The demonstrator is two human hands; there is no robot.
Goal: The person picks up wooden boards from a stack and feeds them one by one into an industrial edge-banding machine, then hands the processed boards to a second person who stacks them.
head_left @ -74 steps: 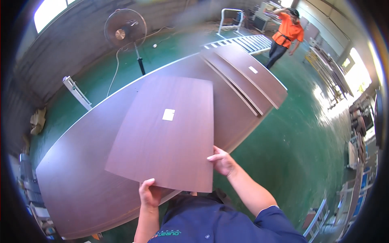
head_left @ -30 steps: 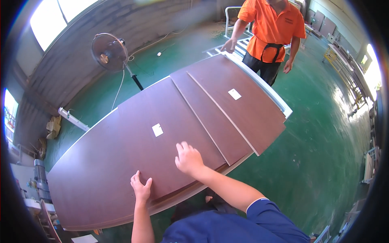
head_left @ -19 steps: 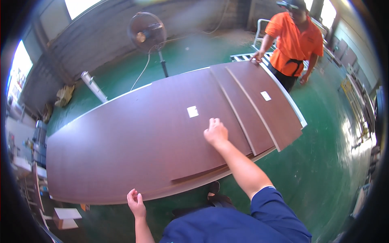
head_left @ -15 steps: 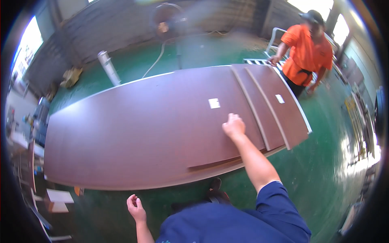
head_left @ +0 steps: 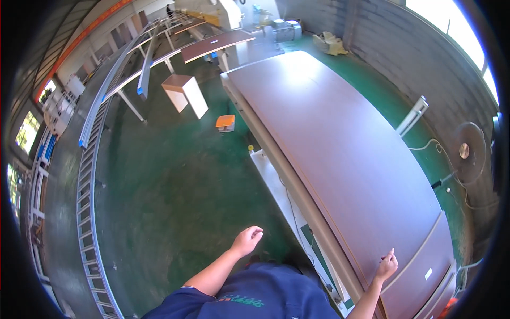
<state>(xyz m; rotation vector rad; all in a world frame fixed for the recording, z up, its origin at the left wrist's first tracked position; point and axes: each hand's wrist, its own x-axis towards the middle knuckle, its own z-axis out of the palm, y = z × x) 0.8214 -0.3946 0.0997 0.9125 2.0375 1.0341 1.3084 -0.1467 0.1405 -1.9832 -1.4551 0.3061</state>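
Observation:
A large brown panel (head_left: 340, 143) lies flat on a lift table (head_left: 297, 186) along my right side. Above the panel's near part is my right hand (head_left: 388, 266), one finger extended and the others curled in, with nothing visible in it. Whether it touches the surface I cannot tell. My left hand (head_left: 247, 241) hangs over the green floor, left of the table, its fingers curled closed and no object showing. Close to my right hand, a smaller brown panel (head_left: 411, 287) with a white label (head_left: 428, 274) overlaps the large one.
A roller conveyor (head_left: 87, 223) runs along the left. Ahead stand a small brown-and-white box (head_left: 186, 93), an orange-topped foot pedal (head_left: 225, 122) and a bench with a brown board (head_left: 218, 45). A fan (head_left: 465, 150) and a white post (head_left: 411, 117) are beyond the panel.
My view has swung left, bringing the conveyor and box into sight. The person in orange is now almost wholly out of view, and the stacked panels sit at lower right.

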